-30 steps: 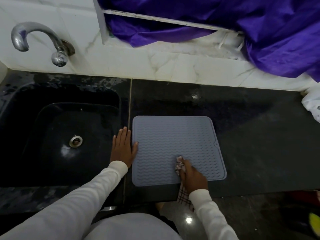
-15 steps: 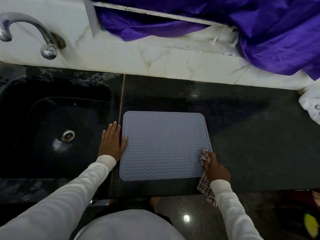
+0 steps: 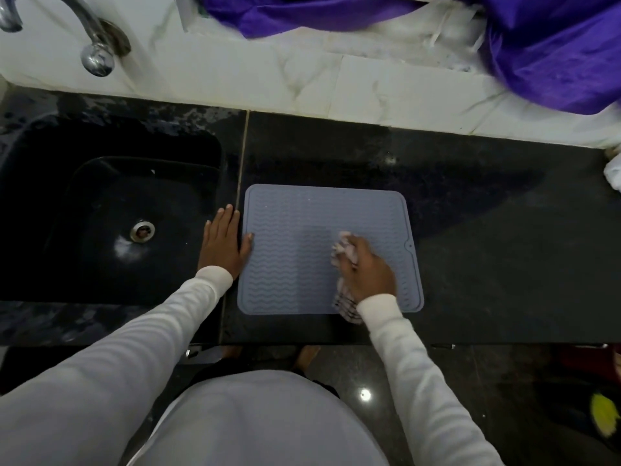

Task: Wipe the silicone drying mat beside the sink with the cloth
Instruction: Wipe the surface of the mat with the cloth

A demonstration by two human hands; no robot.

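Mat: the grey mat lies flat on the black bench, just right of the sink, its near edge close to the bench's front lip.

Left hand: my left hand rests flat on the bench just off the mat's left edge, fingers straight and together, thumb tip on the mat's border. It holds nothing; I judge it is there to pin the mat so the wiping does not drag it.

Right hand: my right hand is curled round the bunched cloth and presses it on the mat's right half, well apart from my left fingers.

Cloth: a wad shows ahead of my right fingers; a checked tail hangs back under the wrist, past the mat's near edge. Bunching it, I judge, gives a firm pad to press into the wavy ribs.

Reach: the far strip of the mat lies beyond both sets of fingers; whether it has been wiped I cannot tell.

Surroundings: tap on the marble wall beyond my left fingers; purple fabric draped beyond my right.

Writing: no brand, label or lettering can be read on mat, cloth or tap. A small round mark sits on the tab at the mat's right edge, right of my right fingers; too small to make out.
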